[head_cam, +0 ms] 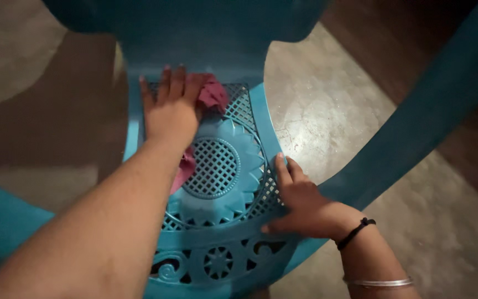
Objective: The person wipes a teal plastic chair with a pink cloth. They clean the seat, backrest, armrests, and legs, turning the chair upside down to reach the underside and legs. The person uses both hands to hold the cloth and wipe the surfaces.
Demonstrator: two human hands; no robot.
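Note:
A teal plastic chair (233, 166) with a lattice back and a flower-shaped panel fills the middle of the view, seen from above. My left hand (171, 108) lies flat, fingers spread, pressing a pink cloth (212, 95) against the upper part of the lattice. More of the cloth shows under my forearm. My right hand (301, 202) grips the right edge of the chair back, thumb on the ornate lower band. A black thread band and a silver bangle sit on my right wrist.
The chair's armrest (416, 122) runs diagonally at right, and another teal part (1, 221) juts in at lower left. Below is a grey-brown stone floor (327, 105) with darker patches.

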